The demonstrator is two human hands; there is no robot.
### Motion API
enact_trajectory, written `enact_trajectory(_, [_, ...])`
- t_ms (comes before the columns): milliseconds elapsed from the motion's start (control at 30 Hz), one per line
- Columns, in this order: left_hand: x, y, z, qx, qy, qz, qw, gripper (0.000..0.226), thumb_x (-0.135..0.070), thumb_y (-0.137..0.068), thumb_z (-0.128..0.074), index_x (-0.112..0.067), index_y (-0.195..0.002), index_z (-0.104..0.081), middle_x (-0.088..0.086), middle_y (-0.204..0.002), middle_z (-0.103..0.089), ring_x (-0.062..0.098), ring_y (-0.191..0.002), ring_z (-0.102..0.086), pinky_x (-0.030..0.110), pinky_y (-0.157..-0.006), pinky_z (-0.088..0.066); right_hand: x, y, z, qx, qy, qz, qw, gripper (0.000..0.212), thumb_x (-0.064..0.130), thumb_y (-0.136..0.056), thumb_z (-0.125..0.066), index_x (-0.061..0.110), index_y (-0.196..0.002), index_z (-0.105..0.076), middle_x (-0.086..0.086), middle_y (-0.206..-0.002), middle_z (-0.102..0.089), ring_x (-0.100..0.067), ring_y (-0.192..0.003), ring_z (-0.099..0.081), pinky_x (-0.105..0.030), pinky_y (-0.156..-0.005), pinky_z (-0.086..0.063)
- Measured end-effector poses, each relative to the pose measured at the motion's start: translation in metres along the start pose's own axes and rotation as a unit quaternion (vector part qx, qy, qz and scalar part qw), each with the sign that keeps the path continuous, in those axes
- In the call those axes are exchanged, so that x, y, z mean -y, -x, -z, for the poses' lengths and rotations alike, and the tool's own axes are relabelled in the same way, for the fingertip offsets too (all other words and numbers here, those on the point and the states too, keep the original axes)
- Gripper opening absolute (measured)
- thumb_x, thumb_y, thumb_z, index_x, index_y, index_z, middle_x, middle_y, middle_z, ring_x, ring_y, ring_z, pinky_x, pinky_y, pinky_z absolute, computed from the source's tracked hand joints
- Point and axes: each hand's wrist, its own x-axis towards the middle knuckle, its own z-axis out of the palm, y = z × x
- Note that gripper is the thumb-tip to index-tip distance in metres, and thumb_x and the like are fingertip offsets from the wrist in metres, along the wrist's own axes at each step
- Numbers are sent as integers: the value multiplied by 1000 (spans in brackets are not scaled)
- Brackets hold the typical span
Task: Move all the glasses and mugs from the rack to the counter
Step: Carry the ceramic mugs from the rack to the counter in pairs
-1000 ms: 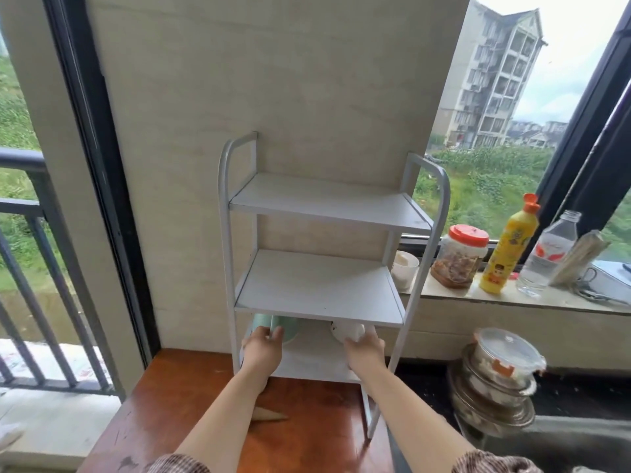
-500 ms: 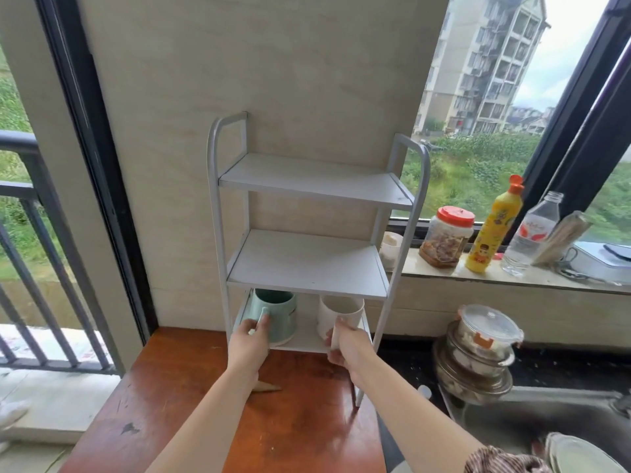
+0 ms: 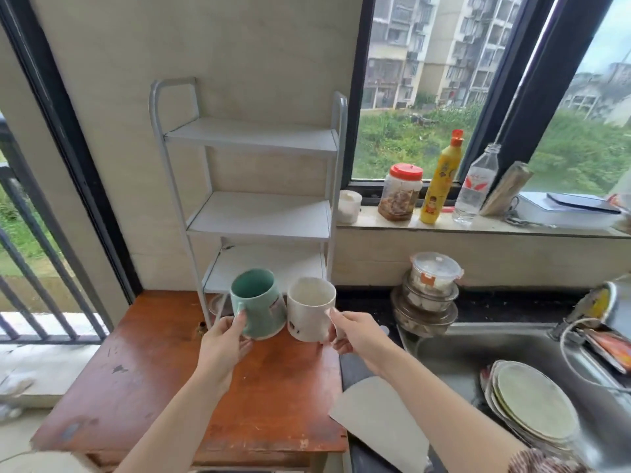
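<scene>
Daylight from a wide window falls on a small kitchen corner. Far left of the rack, a dark railing (image 3: 34, 268) stands outside the glass. The white three-shelf rack (image 3: 259, 216) stands upright on the far end of a scuffed reddish wooden bench (image 3: 153, 387), its back against the pale wall.

Just in front of the rack's lowest shelf, the left hand (image 3: 223, 346) holds a green mug (image 3: 259, 305) by its handle. The thumb lies along the handle and the fingers curl round it from below. The mug tilts, its mouth leaning toward the rack.

Touching its right side, still in front of the rack, is a white mug (image 3: 310, 310). The right hand (image 3: 355, 336) grips it, thumb pressed to the wall below the rim and fingers curled behind, where the handle is hidden. Whether either base touches the bench I cannot tell.

Right of the rack, on the window sill, stand a white cup (image 3: 349, 206), a red-lidded jar (image 3: 401, 192), a yellow bottle (image 3: 438, 186) and a clear bottle (image 3: 476, 186). Lower and right of the rack, stacked lidded containers (image 3: 428, 291) sit beside a steel sink (image 3: 461, 356). Plates (image 3: 532, 407) are piled at its near side.
</scene>
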Motion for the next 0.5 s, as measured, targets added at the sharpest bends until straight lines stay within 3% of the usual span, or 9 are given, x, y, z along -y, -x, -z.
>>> enact_trajectory(133, [29,57,-28,30,-78,-39,996,25,-37,-93,-55,-14,-92,-64,2,-98,-69,15,-90,-65,24,-68,-51,-28,60,48,1,-15,1,1000,48,37,-97,-51,16,-54,-53,-2,-64,-59,-13,-53,-51,-22,-56,-44])
enact_trajectory(300, [75,133,-84,92,-150,-37,984,31,-40,-92,-56,-10,-90,-65,6,-94,-70,21,-86,-66,44,-86,-57,-82,148,120,-34,-74,-18,996,52,30,-99,-49,17,-49,-54,-8,-68,-58,-16,-54,-48,-22,-52,-40])
enact_trajectory(500, [143,230,-183,215,-150,11,965,31,-35,-95,-53,-6,-101,-63,15,-107,-68,29,-94,-66,38,-78,-56,-153,281,215,-151,-93,-45,983,46,30,-98,-50,13,-55,-55,-7,-69,-59,-15,-55,-49,-23,-53,-40])
